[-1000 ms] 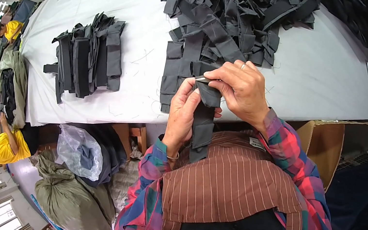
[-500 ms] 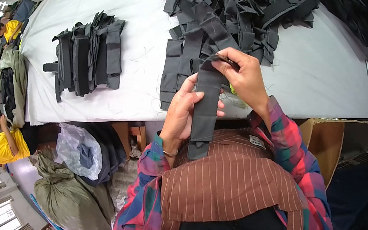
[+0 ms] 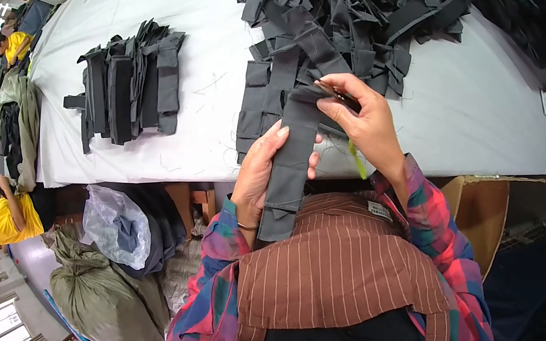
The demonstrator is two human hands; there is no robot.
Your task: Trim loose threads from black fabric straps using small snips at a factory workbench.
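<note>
My left hand (image 3: 260,167) is closed on a dark grey fabric strip (image 3: 290,166), thumb on its front and fingers curled behind. The strip hangs down toward my apron, with a folded seam near its lower end. At its upper end my right hand (image 3: 364,119) is closed around small dark thread snips (image 3: 339,95), partly hidden by the fingers. A yellow-green cord (image 3: 357,160) dangles below that hand. Directly behind the strip, a row of similar grey strips (image 3: 252,105) lies on the white-covered table (image 3: 207,108).
A big tangled heap of grey strips (image 3: 343,22) covers the table's far middle. To the left lies a neater stack of strips (image 3: 129,83). A cardboard box (image 3: 481,214) stands below the right edge; stuffed sacks (image 3: 109,291) sit lower left. Two people in yellow work farther left.
The strip and my left hand have shifted slightly left and down. My right hand has turned a little at the strip's upper end, and the yellow-green cord now hangs more in view.
</note>
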